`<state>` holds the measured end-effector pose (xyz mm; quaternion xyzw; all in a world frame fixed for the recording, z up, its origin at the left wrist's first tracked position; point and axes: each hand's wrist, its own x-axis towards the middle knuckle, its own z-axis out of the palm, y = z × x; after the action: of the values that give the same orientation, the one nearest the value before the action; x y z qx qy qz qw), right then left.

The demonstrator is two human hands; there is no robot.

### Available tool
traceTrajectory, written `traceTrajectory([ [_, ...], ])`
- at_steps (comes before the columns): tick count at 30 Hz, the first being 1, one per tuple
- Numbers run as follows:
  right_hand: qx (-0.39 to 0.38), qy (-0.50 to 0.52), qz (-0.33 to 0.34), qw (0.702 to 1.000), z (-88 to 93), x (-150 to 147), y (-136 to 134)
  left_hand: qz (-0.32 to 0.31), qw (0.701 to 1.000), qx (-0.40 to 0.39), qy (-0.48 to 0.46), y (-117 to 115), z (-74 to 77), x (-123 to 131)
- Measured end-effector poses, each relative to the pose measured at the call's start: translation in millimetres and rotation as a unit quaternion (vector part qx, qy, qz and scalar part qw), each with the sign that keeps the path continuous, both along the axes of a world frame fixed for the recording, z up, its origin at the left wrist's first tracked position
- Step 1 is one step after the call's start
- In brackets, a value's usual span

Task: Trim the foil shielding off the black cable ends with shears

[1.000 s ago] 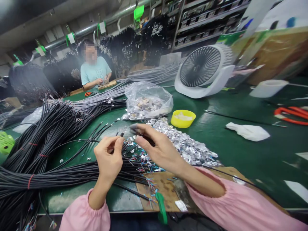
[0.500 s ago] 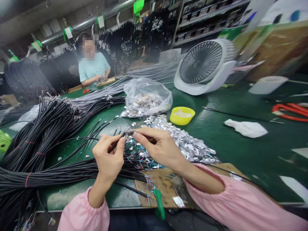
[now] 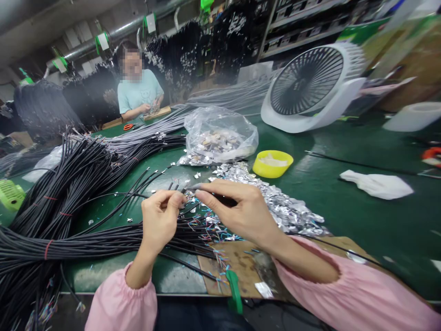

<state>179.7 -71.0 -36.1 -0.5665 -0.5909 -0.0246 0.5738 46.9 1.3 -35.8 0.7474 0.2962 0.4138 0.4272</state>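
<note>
My left hand is closed in a pinch around a black cable, whose end pokes out past the fingertips. Close beside that end, my right hand has thumb and forefinger pinched together. A dark thing shows in its curl, too hidden to name. Below both hands runs a thick bundle of black cables with stripped, coloured wire ends. Silver foil scraps lie heaped behind my right hand. A few loose cables lie left of my left hand.
Behind the hands are a clear plastic bag, a yellow dish and a white fan. A worn board and a green handle sit at the front edge. A co-worker sits across the green table.
The view has turned slightly left, so the scene sits farther right. My left fingers have closed nearer the cable's end, so less of it shows. Both hands stay together.
</note>
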Motion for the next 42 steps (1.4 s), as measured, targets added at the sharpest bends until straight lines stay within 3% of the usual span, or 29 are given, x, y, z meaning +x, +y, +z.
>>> traceTrajectory([
  [2, 0.000, 0.030, -0.015, 0.999, -0.3, 1, 1, 0.014, 1.000, 0.003, -0.010, 0, -1.0, 1],
  [5, 0.005, 0.073, -0.005, 0.997, 0.4, 2, 1, 0.064, 0.995, 0.072, -0.025, -2, -5.3, 3],
  [9, 0.015, 0.064, 0.019, 0.998, 2.5, 0, 0, 0.067, 0.990, 0.125, -0.004, -6, -10.1, 6],
  [14, -0.002, 0.068, 0.009, 0.998, 2.4, 0, -1, -0.019, 0.993, 0.111, 0.023, -3, -5.0, 4],
  [19, -0.027, 0.101, 0.052, 0.993, 3.3, 0, -2, -0.152, 0.978, 0.135, 0.047, 6, 8.3, -3],
  [21, -0.027, 0.089, 0.053, 0.994, 4.5, -1, -2, -0.170, 0.971, 0.161, 0.046, 8, 10.5, -4],
  [24, -0.015, 0.050, 0.021, 0.998, 5.8, 0, -3, -0.070, 0.962, 0.261, 0.041, 4, 7.2, -2],
  [26, -0.006, 0.009, -0.003, 1.000, 5.5, 0, -3, 0.009, 0.936, 0.340, 0.085, -1, 2.2, 0],
  [28, 0.016, -0.038, -0.019, 0.999, 4.1, 1, -4, 0.047, 0.904, 0.393, 0.163, -7, -2.1, 3],
  [30, 0.045, -0.085, -0.032, 0.995, 2.5, 1, -5, 0.072, 0.887, 0.403, 0.213, -10, -3.7, 3],
  [32, 0.058, -0.107, -0.034, 0.992, 2.0, 1, -6, 0.070, 0.902, 0.369, 0.214, -11, -2.2, 2],
  [35, 0.024, -0.064, 0.012, 0.998, 3.5, 0, -6, -0.026, 0.951, 0.265, 0.159, -7, 5.1, -3],
  [37, -0.005, -0.021, 0.051, 0.998, 4.2, 1, -5, -0.108, 0.967, 0.194, 0.123, -5, 11.9, -8],
  [39, -0.022, 0.007, 0.056, 0.998, 3.7, 2, -2, -0.208, 0.961, 0.141, 0.118, -6, 19.1, -11],
  [41, -0.023, 0.037, 0.025, 0.999, 3.3, 5, 1, -0.335, 0.927, 0.096, 0.142, -9, 24.9, -12],
  [42, -0.018, 0.060, 0.010, 0.998, 3.6, 6, 2, -0.349, 0.923, 0.074, 0.147, -10, 26.8, -13],
])
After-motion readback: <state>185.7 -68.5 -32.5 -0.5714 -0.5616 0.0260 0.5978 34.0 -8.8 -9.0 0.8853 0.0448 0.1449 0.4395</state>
